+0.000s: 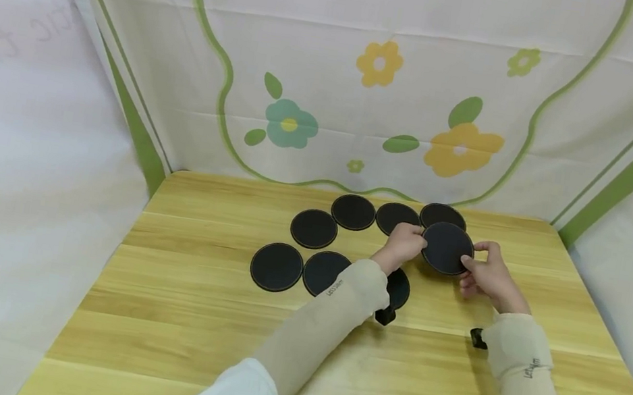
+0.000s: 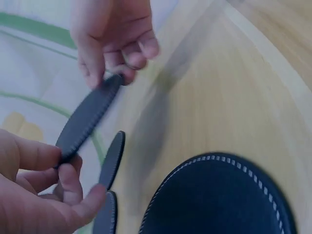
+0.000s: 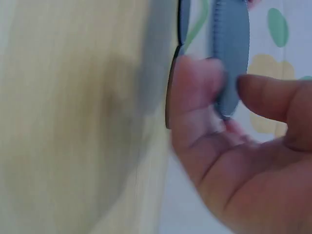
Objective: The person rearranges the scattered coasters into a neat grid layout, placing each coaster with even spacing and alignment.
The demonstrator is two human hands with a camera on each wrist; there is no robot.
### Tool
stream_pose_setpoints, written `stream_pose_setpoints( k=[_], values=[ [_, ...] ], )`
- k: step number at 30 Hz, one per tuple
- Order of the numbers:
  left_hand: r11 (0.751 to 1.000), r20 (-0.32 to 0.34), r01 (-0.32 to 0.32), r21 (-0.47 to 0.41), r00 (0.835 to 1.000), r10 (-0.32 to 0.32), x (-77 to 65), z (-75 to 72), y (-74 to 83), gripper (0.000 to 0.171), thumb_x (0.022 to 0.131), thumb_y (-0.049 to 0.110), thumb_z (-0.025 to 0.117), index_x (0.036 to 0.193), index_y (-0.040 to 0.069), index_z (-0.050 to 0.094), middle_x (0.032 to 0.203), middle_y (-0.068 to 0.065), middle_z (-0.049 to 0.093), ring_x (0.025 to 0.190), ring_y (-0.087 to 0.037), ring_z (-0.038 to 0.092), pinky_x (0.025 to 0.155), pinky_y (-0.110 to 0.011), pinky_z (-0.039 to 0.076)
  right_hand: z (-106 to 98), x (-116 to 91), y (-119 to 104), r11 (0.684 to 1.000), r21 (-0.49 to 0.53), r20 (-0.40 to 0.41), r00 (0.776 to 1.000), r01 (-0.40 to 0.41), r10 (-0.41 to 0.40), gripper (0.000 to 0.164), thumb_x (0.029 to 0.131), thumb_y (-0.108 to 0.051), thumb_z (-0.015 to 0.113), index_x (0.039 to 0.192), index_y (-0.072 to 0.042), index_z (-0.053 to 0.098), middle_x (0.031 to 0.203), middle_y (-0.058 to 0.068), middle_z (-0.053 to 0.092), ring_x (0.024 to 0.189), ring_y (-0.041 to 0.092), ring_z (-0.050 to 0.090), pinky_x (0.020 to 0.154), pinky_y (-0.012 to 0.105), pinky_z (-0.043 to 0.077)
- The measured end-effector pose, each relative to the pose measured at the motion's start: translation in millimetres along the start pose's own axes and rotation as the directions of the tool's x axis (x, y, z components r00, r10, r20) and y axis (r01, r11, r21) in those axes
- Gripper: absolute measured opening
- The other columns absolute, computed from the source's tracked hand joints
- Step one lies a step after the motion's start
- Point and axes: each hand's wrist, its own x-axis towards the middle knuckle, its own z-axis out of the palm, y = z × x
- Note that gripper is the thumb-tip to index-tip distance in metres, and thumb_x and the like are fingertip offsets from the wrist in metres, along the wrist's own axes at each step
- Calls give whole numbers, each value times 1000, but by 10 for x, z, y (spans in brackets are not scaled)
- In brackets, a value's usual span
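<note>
A round black coaster [image 1: 447, 248] with a stitched rim is held tilted above the table, between both hands. My left hand [image 1: 404, 243] pinches its left edge between thumb and fingers, also visible in the left wrist view. On the opposite edge, my right hand [image 1: 491, 275] pinches with thumb and fingers; the right wrist view is blurred there. Several matching coasters lie flat below: a back group with one coaster [image 1: 354, 212] and another [image 1: 314, 228], and a front row starting with a coaster [image 1: 277, 267]. My left forearm partly covers the front row.
The wooden table [image 1: 164, 311] ends at a white cloth backdrop [image 1: 322, 75] printed with flowers. White cloth walls stand on both sides. Small black devices [image 1: 385, 315] sit under the wrists.
</note>
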Motion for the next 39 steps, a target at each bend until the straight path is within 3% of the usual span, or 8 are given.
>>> stream_pose_setpoints(
  k=[9,13,17,25,29,32,35,39],
  values=[
    [963,168,-151,225,979,114,-144,-128,127,54,111,24,41,162,16,24,82,-7,67,49,-16,46,50,-28,34,-21,-179,-92,949,298,-19,994,106,-105,46,109,-17,48,142,-11,17,75,10,62,56,17,58,56,34,55],
    [954,228,-191,231,964,138,-239,-153,155,57,112,29,34,163,26,9,124,3,67,72,-25,61,59,-33,39,-6,-253,-117,911,384,-15,987,152,-159,37,107,-14,52,139,-16,32,71,7,62,53,16,56,51,30,52],
    [944,269,-237,228,948,173,-298,-150,179,56,112,31,31,162,35,5,160,17,28,80,-15,64,72,-30,47,-4,-291,-131,866,469,4,980,172,-197,30,107,-11,52,134,-14,40,66,5,62,49,13,54,46,28,48],
    [945,364,-328,6,880,304,-291,-136,126,53,111,27,42,162,30,26,159,7,34,97,-16,69,83,-24,54,-26,-356,-155,770,612,70,957,182,-282,27,107,-3,47,133,-8,40,64,6,65,46,10,55,42,24,44],
    [929,416,-370,-29,840,348,-294,-145,100,51,111,25,44,161,24,31,157,-1,40,99,-20,69,85,-25,54,-45,-400,-186,784,587,55,956,201,-287,28,106,-2,49,132,-8,41,60,6,65,44,10,54,41,23,40],
    [918,425,-389,84,847,320,-315,-156,102,55,111,32,41,163,28,21,158,0,39,101,-22,69,94,-25,49,-54,-435,-223,818,534,19,964,213,-264,29,105,-3,53,130,-10,42,57,5,64,40,9,52,39,22,37],
    [864,420,-398,309,872,251,-340,-146,109,62,111,42,33,162,36,-2,145,-1,54,98,-18,68,98,-22,42,-46,-471,-262,860,459,-35,972,222,-232,31,103,-3,57,129,-11,43,55,6,63,38,10,50,38,24,38],
    [710,383,-382,592,908,170,-369,-91,109,64,109,48,22,155,38,-22,102,0,70,81,-11,65,86,-24,46,-19,-501,-306,910,347,-92,974,225,-206,32,101,-5,60,128,-14,45,55,9,62,37,13,49,37,26,39]
  ],
)
